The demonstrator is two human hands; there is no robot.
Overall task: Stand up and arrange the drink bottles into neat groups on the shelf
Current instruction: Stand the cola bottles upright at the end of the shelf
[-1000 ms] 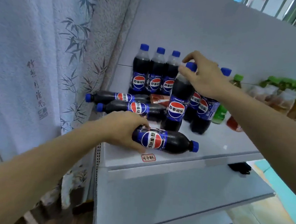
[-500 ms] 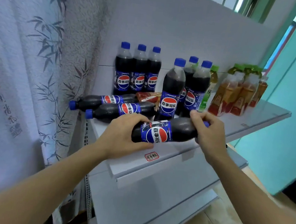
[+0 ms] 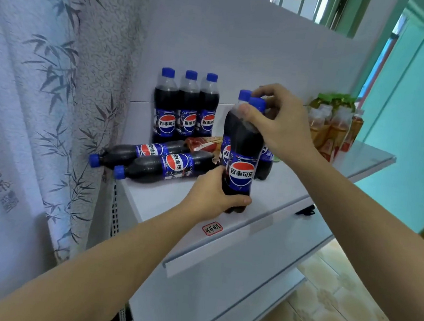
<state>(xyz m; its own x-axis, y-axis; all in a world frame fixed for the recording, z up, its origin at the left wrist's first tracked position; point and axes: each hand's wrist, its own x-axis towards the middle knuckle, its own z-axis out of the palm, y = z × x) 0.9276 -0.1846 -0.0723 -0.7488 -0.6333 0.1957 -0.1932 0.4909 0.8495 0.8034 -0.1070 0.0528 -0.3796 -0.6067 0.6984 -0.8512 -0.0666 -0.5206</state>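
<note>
We've got the dark cola bottle with the blue cap (image 3: 242,160) upright at the white shelf's (image 3: 293,194) front edge — left hand (image 3: 211,199) wrapping its base, right hand (image 3: 279,122) pinching the neck — the standing group just behind it.

I held one cola bottle (image 3: 242,160) upright near the shelf (image 3: 275,192) front edge; three (image 3: 186,106) stood at its back, two (image 3: 154,160) lay sideways.

Cola bottles (image 3: 242,160) labelled 百事可乐 (Pepsi globe logo), red-bordered shelf-edge tag (image 3: 212,228) with handwritten characters, illegible
</note>
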